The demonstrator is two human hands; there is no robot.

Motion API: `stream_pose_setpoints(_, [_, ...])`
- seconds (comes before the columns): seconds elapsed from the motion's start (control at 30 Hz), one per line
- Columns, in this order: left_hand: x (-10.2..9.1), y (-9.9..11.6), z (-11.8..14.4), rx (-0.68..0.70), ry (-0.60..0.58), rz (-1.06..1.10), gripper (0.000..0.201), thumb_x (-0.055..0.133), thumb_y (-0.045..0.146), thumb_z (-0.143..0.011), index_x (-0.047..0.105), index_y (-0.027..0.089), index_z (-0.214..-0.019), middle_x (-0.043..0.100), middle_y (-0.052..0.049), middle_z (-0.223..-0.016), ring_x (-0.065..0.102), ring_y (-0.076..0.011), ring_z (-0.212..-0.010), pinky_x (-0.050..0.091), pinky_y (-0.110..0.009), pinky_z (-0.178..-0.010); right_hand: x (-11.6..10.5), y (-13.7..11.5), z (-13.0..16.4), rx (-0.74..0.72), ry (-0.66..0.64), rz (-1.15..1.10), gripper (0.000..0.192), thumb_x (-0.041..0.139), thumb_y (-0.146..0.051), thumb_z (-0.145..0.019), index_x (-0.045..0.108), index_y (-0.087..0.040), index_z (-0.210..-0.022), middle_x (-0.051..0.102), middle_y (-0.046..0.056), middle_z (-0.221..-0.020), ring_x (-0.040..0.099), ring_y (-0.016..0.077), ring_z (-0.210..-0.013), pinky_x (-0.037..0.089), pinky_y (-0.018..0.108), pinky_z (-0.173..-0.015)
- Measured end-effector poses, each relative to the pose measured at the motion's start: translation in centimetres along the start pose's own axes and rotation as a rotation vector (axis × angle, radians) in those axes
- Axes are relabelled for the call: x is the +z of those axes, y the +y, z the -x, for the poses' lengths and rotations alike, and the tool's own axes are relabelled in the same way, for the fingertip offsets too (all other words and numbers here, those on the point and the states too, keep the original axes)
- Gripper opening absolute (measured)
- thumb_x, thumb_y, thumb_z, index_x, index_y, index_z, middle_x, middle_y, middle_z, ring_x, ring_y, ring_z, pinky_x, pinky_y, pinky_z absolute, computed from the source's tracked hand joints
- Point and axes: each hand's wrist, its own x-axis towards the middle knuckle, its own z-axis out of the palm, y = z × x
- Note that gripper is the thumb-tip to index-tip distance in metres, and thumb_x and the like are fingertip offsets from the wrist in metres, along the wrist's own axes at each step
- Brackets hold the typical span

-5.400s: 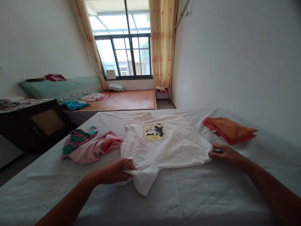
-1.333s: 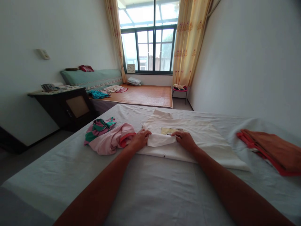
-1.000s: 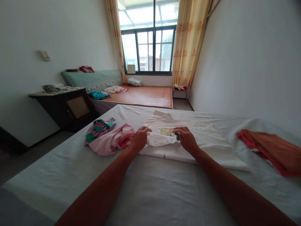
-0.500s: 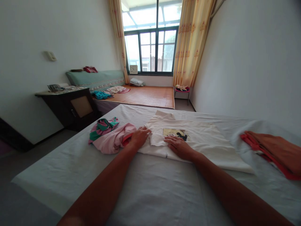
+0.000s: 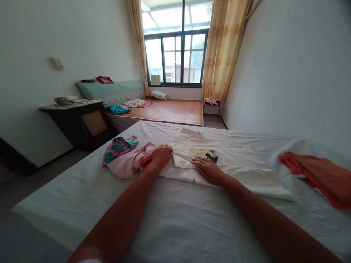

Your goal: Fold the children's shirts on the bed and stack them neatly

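A white T-shirt (image 5: 236, 160) with a yellow cartoon print lies partly folded on the bed's pale sheet (image 5: 175, 219). My left hand (image 5: 161, 156) rests on the shirt's left edge, where the sleeve is folded inward, with its fingers curled over the cloth. My right hand (image 5: 208, 170) lies flat, fingers spread, pressing the folded near part of the shirt just below the print. Touching my left hand is a crumpled pink garment (image 5: 130, 164). A pink and green striped garment (image 5: 117, 146) sits behind it.
Folded orange and red clothes (image 5: 315, 171) lie at the bed's right side by the white wall. A dark cabinet (image 5: 82, 124) stands left of the bed. Beyond are a platform with a woven mat (image 5: 170, 111), a window and yellow curtains.
The shirt lay spread flat with my hands at its bottom corners; now its left side is folded in. In the last second my right hand slid down off the print and flattened.
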Motion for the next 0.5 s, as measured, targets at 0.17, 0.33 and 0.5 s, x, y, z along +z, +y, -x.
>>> stream_pose_setpoints(0.17, [-0.7,0.1,0.3,-0.006,0.144,0.052,0.024,0.042,0.020,-0.090,0.065,0.018,-0.099,0.064,-0.010,-0.101,0.057,-0.0229,-0.098,0.047,-0.035,-0.084,-0.1,0.1,0.0,-0.005,-0.012,0.009,0.039,0.038,-0.032,-0.095,0.053,-0.026,-0.130,0.053,0.003,-0.136,0.044,0.0211,-0.128,0.034,0.043,-0.108])
stream_pose_setpoints(0.33, [0.9,3.7,1.8,0.385,0.078,0.297,0.039,0.034,0.021,-0.093,0.050,0.017,-0.129,0.053,-0.009,-0.133,0.045,-0.0173,-0.125,0.035,-0.031,-0.106,-0.3,-0.7,0.1,-0.001,-0.053,0.068,0.045,0.035,-0.042,-0.096,0.046,-0.027,-0.137,0.046,0.004,-0.142,0.037,0.0230,-0.133,0.030,0.044,-0.110])
stream_pose_setpoints(0.5, [3.1,5.5,3.1,0.384,-0.160,0.229,0.056,0.028,0.048,-0.095,0.035,0.017,-0.142,0.034,-0.010,-0.149,0.027,-0.0224,-0.139,0.020,-0.040,-0.114,0.0,-0.7,0.6,0.079,-0.093,0.109,0.055,0.027,-0.048,-0.096,0.034,-0.022,-0.144,0.037,0.006,-0.148,0.029,0.0211,-0.138,0.023,0.041,-0.113])
